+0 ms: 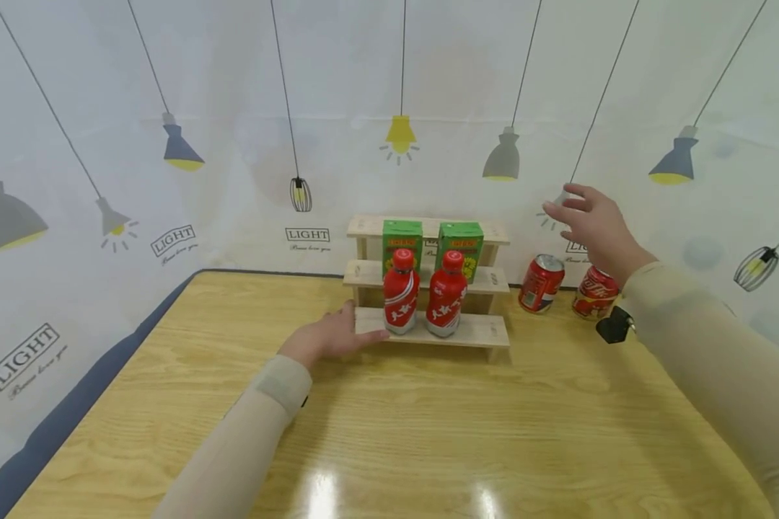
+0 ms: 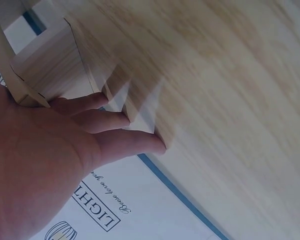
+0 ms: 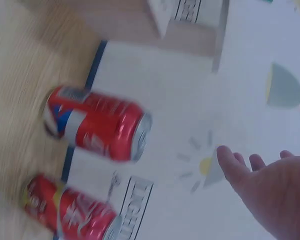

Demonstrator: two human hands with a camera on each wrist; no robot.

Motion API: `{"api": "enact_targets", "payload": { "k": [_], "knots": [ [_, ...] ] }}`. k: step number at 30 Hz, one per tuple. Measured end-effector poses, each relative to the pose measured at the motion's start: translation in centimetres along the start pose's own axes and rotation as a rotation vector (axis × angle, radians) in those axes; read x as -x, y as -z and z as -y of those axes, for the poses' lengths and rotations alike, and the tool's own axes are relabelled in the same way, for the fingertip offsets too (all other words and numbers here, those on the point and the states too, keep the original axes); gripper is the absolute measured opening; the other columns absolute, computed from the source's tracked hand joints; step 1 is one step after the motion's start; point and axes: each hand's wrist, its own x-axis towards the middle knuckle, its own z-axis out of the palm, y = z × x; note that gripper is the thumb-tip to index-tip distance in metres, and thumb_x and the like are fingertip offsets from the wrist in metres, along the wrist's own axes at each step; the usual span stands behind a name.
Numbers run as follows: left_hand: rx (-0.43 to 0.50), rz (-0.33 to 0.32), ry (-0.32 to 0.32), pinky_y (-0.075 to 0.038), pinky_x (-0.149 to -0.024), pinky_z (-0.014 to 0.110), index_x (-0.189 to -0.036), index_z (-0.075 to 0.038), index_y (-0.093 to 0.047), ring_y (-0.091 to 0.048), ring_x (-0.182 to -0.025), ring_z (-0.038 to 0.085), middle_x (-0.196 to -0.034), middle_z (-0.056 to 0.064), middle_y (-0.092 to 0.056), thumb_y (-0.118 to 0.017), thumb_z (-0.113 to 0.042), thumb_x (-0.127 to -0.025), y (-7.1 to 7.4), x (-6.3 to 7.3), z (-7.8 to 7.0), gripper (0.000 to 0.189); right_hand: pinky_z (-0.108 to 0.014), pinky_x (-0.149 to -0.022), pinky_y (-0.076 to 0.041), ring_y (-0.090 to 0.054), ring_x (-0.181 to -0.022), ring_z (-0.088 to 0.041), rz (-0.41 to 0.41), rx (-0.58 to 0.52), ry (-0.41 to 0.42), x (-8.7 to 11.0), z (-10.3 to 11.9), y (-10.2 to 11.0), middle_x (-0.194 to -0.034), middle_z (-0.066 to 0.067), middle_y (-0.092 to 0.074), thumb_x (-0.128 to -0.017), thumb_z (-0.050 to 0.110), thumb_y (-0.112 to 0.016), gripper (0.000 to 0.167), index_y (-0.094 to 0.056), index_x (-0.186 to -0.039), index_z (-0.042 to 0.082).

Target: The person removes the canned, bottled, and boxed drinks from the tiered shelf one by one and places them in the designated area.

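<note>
A three-step wooden shelf (image 1: pixel 487 330) stands against the backdrop. Two red bottles (image 1: pixel 401 299) with red caps are on its lowest step, and two green drink cartons (image 1: pixel 462 234) stand behind them, higher up. My left hand (image 1: pixel 329 335) lies at the shelf's lower left end, thumb along the front edge of the bottom step; its fingers (image 2: pixel 132 141) stretch out straight and touch the tabletop. My right hand (image 1: pixel 597 223), holding nothing, is raised with loosely bent fingers above two red soda cans. One can (image 3: pixel 97 122) is nearer the shelf; the other can (image 3: pixel 72 207) stands beside it.
The wood-grain table (image 1: pixel 402 425) reaches back to a white backdrop (image 1: pixel 234 72) printed with lamps and LIGHT labels. A dark blue edge (image 1: pixel 104 360) runs along the table's left side. A small black device (image 1: pixel 613 326) sits at my right wrist.
</note>
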Motion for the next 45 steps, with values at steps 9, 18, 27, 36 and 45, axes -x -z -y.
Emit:
{"api": "enact_targets", "payload": {
  "k": [9,18,27,36,45],
  "knots": [
    [-0.006,-0.012,-0.001,-0.029,-0.131,0.063,-0.171,-0.004,-0.003,-0.028,-0.161,0.047,-0.174,0.025,-0.027,-0.046,-0.098,-0.083,0.4,0.1,0.0,0.137,-0.056,-0.130,-0.034,-0.031,-0.162,-0.038,0.208,-0.106,0.089,0.8,2.5,-5.9,-0.178,-0.016,-0.023,-0.108,0.049,-0.058,0.084,-0.014,-0.173,0.019],
    [0.033,-0.012,-0.011,-0.029,-0.131,0.062,-0.171,-0.002,-0.005,-0.030,-0.161,0.048,-0.174,0.026,-0.028,-0.052,-0.094,-0.085,0.0,0.1,-0.1,0.134,-0.060,-0.129,-0.034,-0.038,-0.159,-0.038,0.217,-0.169,0.080,0.8,1.1,-9.9,-0.175,-0.017,-0.029,-0.110,0.049,-0.054,0.073,-0.024,-0.171,0.020],
    [0.034,-0.017,-0.012,-0.031,-0.130,0.062,-0.171,-0.002,-0.006,-0.032,-0.159,0.048,-0.173,0.026,-0.030,-0.052,-0.093,-0.085,-0.2,0.0,-0.1,0.133,-0.059,-0.127,-0.039,-0.040,-0.157,-0.036,0.180,-0.300,-0.029,0.8,0.1,-12.1,-0.172,-0.016,-0.035,-0.110,0.048,-0.055,0.072,-0.027,-0.170,0.019],
    [0.037,-0.024,-0.008,-0.032,-0.130,0.062,-0.171,-0.002,-0.005,-0.033,-0.159,0.047,-0.173,0.027,-0.030,-0.051,-0.096,-0.083,-0.1,0.2,0.2,0.136,-0.064,-0.127,-0.035,-0.036,-0.160,-0.035,0.121,-0.468,-0.072,0.7,0.2,-13.2,-0.166,-0.013,-0.043,-0.109,0.041,-0.058,0.065,-0.037,-0.167,0.021],
    [0.027,-0.027,-0.017,-0.031,-0.130,0.063,-0.171,-0.002,-0.006,-0.032,-0.159,0.048,-0.173,0.026,-0.030,-0.050,-0.095,-0.084,0.0,0.3,-0.2,0.135,-0.063,-0.133,-0.024,-0.020,-0.167,-0.032,0.121,-0.513,-0.144,0.8,0.7,-13.1,-0.171,-0.010,-0.038,-0.111,0.038,-0.055,0.062,-0.036,-0.167,0.020]
  ]
}}
